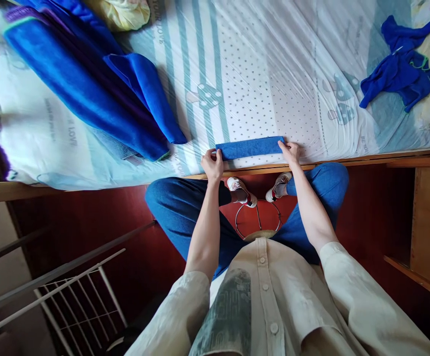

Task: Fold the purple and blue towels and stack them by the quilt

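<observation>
Small blue towel [250, 147] is being held at the near edge of the bed [259, 74], already folded into a narrow flat strip. Left hand [212, 164] is pinching its left end, grip closed on the cloth; right hand [290, 151] is pressing the right end, fingers laid flat rather than clamped. Folding is judged mostly done, with maybe one last fold or stacking left. Crumpled blue cloth [400, 69] is lying far right, not yet folded. Larger blue towels [89, 84] are heaped at left. Terry texture looks soft and napped; the bedsheet is smooth, printed with dots and stripes.
</observation>
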The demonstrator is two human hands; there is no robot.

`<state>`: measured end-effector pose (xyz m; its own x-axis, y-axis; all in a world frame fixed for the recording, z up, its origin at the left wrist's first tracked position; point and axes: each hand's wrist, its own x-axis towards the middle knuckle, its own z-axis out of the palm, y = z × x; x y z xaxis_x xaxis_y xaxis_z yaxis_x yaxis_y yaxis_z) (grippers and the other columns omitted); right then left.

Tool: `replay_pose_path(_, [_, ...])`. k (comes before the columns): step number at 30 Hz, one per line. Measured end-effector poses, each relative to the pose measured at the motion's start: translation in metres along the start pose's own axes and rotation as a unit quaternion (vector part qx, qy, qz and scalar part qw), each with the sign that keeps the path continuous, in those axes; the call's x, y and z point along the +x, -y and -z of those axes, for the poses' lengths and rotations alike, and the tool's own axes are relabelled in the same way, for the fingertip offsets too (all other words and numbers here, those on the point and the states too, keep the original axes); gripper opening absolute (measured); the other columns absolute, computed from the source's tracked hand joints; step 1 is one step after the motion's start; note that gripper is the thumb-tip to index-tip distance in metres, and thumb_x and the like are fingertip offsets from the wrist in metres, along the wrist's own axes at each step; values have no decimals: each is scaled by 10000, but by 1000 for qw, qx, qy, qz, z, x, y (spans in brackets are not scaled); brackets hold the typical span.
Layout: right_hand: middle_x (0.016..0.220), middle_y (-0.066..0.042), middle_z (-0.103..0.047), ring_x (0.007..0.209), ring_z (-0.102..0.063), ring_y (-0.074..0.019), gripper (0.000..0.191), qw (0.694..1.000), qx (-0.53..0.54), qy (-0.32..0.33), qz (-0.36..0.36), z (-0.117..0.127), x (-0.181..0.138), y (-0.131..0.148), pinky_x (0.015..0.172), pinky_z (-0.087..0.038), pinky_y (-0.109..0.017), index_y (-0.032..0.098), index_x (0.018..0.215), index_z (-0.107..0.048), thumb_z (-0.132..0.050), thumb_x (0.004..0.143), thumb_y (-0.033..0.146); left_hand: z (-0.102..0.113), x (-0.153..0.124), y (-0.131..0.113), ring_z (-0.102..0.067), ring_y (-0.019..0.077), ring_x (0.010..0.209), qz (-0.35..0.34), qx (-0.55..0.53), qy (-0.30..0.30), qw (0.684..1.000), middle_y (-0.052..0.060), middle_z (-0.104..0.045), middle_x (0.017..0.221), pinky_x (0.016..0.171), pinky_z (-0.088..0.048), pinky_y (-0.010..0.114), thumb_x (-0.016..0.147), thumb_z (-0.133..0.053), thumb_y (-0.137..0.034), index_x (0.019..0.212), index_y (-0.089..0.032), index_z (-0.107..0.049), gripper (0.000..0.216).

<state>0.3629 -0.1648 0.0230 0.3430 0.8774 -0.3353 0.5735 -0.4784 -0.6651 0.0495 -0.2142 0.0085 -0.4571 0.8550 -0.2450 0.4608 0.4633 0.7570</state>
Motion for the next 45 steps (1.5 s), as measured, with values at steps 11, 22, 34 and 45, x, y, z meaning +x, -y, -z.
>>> replay_pose_path(11, [955,-94,-716,1043,-679,-261,232,990,-66,25,-122,7,12,35,1008,-524,-422,199,783,-610,-766,809,368,2,-1,-13,-691,246,975,36,44,-6,998,94,-731,938,981,-500,362,921,-603,-383,989,-191,-678,217])
replay_pose_path(22, [1272,-211,-610,1308,-519,-371,256,989,-141,-41,3,2,-15,68,1105,-420,-577,164,1094,-599,-632,841,184,13,5,-28,-694,279,978,144,12,91,985,68,-700,803,873,-493,342,811,-767,-413,829,-216,-601,258])
replay_pose_path(34, [1519,-165,-577,1417,-531,-340,1009,876,-169,277,357,-21,-30,142,1199,-409,-519,232,1519,-494,-940,617,310,15,-9,-66,-599,130,763,25,-257,128,958,-41,-615,801,789,-498,271,746,-710,-256,853,-224,-491,245])
replay_pose_path(45, [1041,-74,-785,1084,-727,-310,494,904,-63,222,361,-31,-65,245,979,-552,-413,225,1081,-678,-904,660,350,93,5,-84,-623,247,1292,-109,-347,82,928,102,-660,1335,1074,-514,398,787,-802,-468,1212,-250,-584,525])
